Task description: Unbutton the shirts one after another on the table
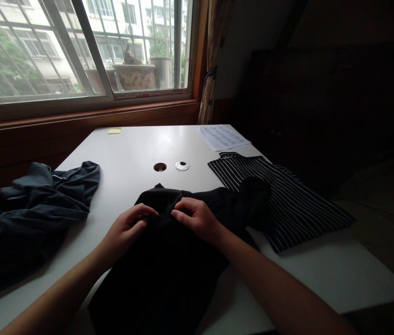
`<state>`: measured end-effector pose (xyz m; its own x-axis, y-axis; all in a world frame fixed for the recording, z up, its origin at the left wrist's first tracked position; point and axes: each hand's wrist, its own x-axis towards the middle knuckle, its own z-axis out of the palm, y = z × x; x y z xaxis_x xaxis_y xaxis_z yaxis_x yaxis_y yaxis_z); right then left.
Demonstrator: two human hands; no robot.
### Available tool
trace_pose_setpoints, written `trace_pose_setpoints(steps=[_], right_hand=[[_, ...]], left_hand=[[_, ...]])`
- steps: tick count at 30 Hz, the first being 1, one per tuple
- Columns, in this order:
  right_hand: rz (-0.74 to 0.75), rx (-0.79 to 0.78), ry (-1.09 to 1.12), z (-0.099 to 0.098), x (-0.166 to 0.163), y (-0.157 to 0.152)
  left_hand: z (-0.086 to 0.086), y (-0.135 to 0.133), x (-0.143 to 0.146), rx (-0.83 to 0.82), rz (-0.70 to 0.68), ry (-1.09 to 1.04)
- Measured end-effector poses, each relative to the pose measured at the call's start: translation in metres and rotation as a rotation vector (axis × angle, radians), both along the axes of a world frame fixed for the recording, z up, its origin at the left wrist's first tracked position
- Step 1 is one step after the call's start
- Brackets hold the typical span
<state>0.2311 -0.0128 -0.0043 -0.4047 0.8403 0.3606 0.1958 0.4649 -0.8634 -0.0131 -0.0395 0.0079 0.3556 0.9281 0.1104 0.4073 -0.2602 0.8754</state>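
A black garment (169, 265) lies spread over the middle of the white table, its upper edge bunched up and one part reaching right. My left hand (130, 225) pinches the cloth near that upper edge. Just to the right, my right hand (197, 216) grips the same edge between thumb and fingers. The dark fabric hides exact folds and any fastening. Under the garment's right end rests a folded black-and-white striped garment (297, 204). A crumpled dark blue-grey garment (43, 200) lies at the table's left side, apart from my hands.
The white table (130, 153) has a round cable hole (160, 167), with its loose cover (182, 165) beside it. Printed sheets (223, 137) lie at the far right corner, a yellow sticky note (114, 131) at the far left. Behind stands a barred window (141, 51) with a curtain (212, 60).
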Motion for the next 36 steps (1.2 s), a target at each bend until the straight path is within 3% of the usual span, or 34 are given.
trace_pose_setpoints(steps=[7, 14, 19, 27, 32, 36], right_hand=[[0.046, -0.148, 0.113, 0.001, -0.001, -0.002], [0.054, -0.047, 0.068, 0.001, -0.004, -0.004], [0.108, 0.040, 0.024, 0.004, -0.008, -0.009], [0.152, 0.040, 0.037, 0.005, -0.009, -0.012], [0.120, 0.012, 0.033, 0.007, -0.008, -0.011], [0.123, -0.004, 0.024, 0.008, -0.007, -0.010]], left_hand=[[-0.002, 0.002, 0.004, 0.088, -0.081, 0.171], [0.001, -0.006, 0.010, 0.209, -0.131, 0.170], [0.005, -0.011, 0.017, 0.007, -0.092, 0.153], [0.000, -0.005, 0.014, -0.269, -0.134, 0.024], [0.001, -0.007, 0.015, -0.346, -0.076, -0.099], [0.002, -0.010, 0.017, -0.311, -0.029, -0.120]])
